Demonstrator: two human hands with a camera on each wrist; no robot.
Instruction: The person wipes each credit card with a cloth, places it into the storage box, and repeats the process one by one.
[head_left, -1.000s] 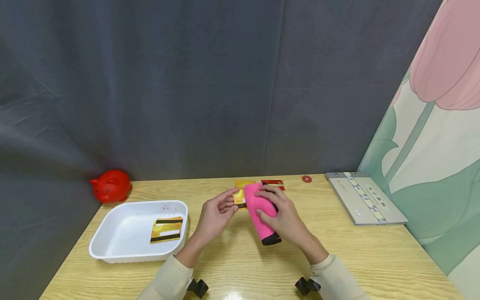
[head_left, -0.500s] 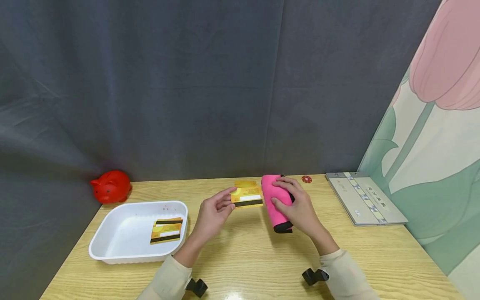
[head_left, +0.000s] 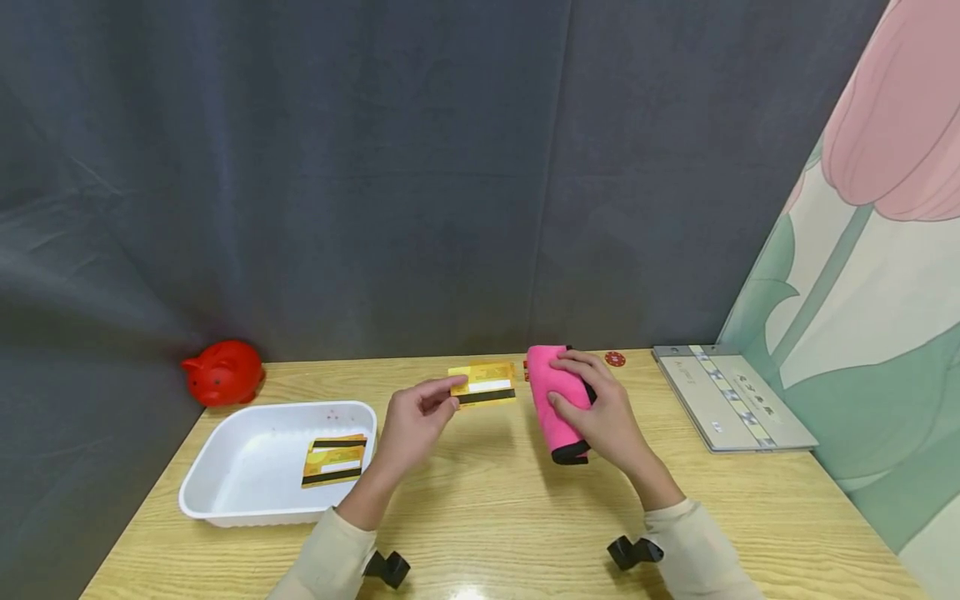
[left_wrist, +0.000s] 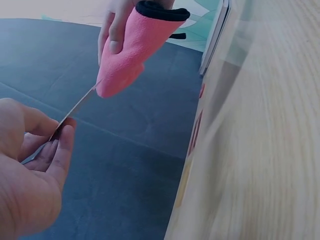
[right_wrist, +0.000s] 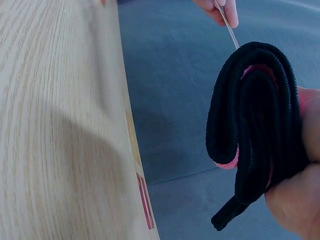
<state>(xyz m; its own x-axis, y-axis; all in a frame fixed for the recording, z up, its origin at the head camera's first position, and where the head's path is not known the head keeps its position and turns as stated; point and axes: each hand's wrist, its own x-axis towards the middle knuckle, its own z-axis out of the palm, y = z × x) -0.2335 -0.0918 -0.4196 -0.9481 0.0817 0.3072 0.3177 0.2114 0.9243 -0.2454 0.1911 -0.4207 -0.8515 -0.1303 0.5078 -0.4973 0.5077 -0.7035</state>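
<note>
My left hand [head_left: 416, 423] pinches a yellow bank card with a black stripe [head_left: 486, 393] by its left end, thumb below and fingers above. My right hand [head_left: 603, 410] grips a folded pink cloth with black edging [head_left: 553, 402], held above the table just right of the card. A narrow gap parts card and cloth in the head view. Seen from the left wrist, the card [left_wrist: 80, 106] is nearly edge-on and its far end lines up with the cloth [left_wrist: 135, 50]. The right wrist view shows the cloth's black folded edges [right_wrist: 255, 115].
On the left stands a white tray [head_left: 225, 467] with yellow cards [head_left: 332, 462] in it, a red piggy bank [head_left: 223, 373] behind. At the table's back lie another yellow card, a mostly hidden red card [right_wrist: 145, 200] and a red chip [head_left: 615, 358]. An album [head_left: 731, 400] lies right.
The pink cloth has moved right, away from the yellow card it overlapped a second ago. My left hand has shifted slightly left with the card. The cloth now covers most of the red card.
</note>
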